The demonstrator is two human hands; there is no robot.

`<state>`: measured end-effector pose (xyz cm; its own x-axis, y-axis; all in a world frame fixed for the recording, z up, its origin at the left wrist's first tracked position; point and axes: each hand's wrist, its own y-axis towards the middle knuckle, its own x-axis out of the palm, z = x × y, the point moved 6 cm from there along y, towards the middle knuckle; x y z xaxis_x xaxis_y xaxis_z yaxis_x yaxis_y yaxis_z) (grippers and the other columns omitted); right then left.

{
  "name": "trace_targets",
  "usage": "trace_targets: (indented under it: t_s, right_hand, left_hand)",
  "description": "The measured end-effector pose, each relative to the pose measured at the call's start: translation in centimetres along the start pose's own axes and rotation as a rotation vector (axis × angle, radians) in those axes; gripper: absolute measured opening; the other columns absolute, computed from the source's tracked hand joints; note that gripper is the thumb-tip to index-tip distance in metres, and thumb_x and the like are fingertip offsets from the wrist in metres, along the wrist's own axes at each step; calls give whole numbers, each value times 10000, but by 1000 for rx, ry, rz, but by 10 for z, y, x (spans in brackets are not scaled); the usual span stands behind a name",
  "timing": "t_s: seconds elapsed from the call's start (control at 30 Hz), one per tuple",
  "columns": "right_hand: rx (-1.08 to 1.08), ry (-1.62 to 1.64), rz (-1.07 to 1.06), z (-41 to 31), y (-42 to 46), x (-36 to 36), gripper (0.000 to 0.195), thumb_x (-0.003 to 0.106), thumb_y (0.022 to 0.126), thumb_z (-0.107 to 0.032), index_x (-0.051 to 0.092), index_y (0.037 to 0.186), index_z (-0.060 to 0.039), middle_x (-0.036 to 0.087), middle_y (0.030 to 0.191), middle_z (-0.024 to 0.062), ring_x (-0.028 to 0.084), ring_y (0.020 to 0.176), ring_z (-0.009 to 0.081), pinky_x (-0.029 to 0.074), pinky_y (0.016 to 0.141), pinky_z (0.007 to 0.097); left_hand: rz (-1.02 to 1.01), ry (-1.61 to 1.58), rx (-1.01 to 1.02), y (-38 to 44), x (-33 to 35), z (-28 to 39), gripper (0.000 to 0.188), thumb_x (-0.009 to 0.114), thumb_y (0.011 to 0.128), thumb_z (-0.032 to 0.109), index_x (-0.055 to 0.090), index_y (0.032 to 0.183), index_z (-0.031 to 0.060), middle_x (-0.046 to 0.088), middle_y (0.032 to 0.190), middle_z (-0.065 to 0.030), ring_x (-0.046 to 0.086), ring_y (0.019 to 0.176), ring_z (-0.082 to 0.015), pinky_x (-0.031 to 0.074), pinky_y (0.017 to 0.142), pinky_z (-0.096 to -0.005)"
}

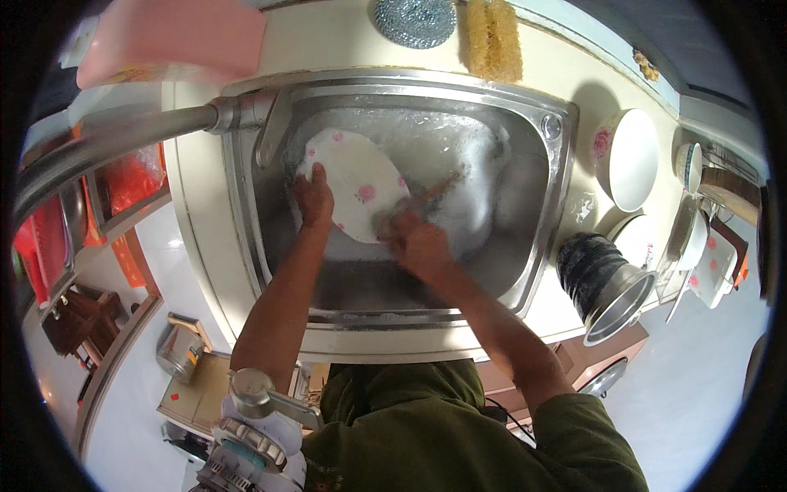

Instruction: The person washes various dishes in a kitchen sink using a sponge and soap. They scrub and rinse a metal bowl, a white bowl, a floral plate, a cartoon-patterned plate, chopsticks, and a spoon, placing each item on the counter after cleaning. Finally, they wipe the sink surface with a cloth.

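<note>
My left hand [315,195] grips the left edge of an oval white plate [353,169] with pink flowers, tilted over the sink. My right hand [424,246], blurred by motion, is at the plate's lower right edge. Under its fingers a blurred greyish scrubber [388,215] presses on the plate; its exact kind is hard to make out. Cloudy, sudsy water [424,126] stands in the stainless steel sink [399,320]. A thin brown stick, perhaps a chopstick [441,186], lies in the water just right of the plate.
A metal faucet [123,135] reaches in from the left. Behind the sink lie a steel wool scourer [416,23] and a loofah [494,40]. On the right stand a white bowl [633,160] and a steel vessel wrapped in dark cloth [587,270]. A pink container [178,40] is at the upper left.
</note>
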<state>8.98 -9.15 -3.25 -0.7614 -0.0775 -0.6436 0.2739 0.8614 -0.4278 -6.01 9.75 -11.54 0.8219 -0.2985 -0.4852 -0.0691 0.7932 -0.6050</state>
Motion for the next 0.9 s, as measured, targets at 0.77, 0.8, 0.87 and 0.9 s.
trace_targets:
  t_s: [0.77,0.8,0.87,0.9]
  right_hand:
    - [437,1399,340,25,7,-48,460,706,968,-322,609,1305,-23,661,1166,56,636,1034,178,533,879,359]
    - [461,1484,370,17,17,-47,492,709,966,-327,594,1334,-22,660,1181,70,634,1041,180,525,898,360]
    - [590,1479,497,3,41,-37,524,721,956,-358,597,1347,-32,656,1185,74,622,1013,169,524,872,349]
    - [399,1471,400,-4,60,-37,475,734,950,-357,624,1288,-42,658,1163,60,620,993,171,536,807,337]
  left_hand:
    - [-479,-559,-444,-47,17,-11,447,584,1037,229,510,1437,46,646,1272,-124,662,1061,-301,535,926,-445]
    - [-540,-392,-397,-66,20,5,436,579,1039,236,517,1434,64,645,1272,-111,665,1062,-291,551,908,-444]
    - [-652,-55,-285,-100,27,39,415,568,1043,250,531,1428,101,643,1271,-84,670,1064,-271,581,870,-442]
    - [-704,-233,-207,-115,24,57,435,566,1037,283,520,1429,100,636,1280,-89,653,1092,-262,567,892,-431]
